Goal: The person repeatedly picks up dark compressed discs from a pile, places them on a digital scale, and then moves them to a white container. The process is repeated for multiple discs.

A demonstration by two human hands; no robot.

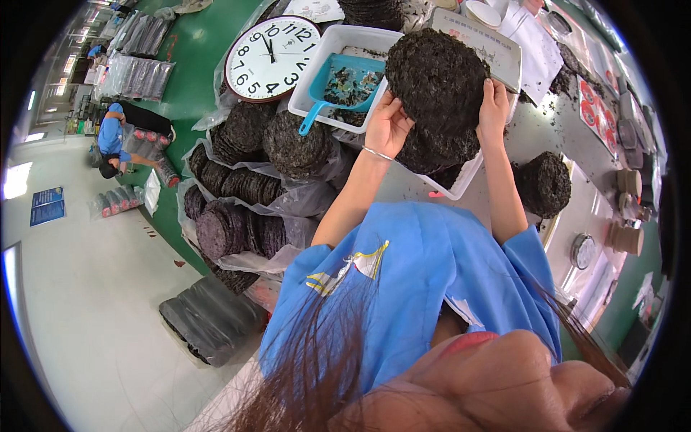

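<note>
Both hands hold up a round, flat disc of dried seaweed (437,79), dark and coarse, with a crumbly, matted surface and a ragged rim. The left hand (389,124) cups the disc's lower left edge, its fingers curled shut on the rim; a thin silver bangle (376,153) circles that wrist. The right hand (494,109) presses the right edge, fingers flat against the face and gripping it. The disc is raised on edge above a white plastic tray (461,183) on the desk (536,133), where more of the same dark sheets lie stacked beneath it.

Just left stands a second white rectangular tub (317,75) holding a blue plastic scoop (338,90) and loose flakes. Beside that tub lies a round wall clock (272,57) with a white face and dark rim. Cylindrical stacks of seaweed discs (248,191) in clear, crinkled plastic bags crowd the left side, and another stack (543,183) sits on the desk to the right. Farther off on the green floor, a person in blue (111,137) crouches among wrapped bundles.
</note>
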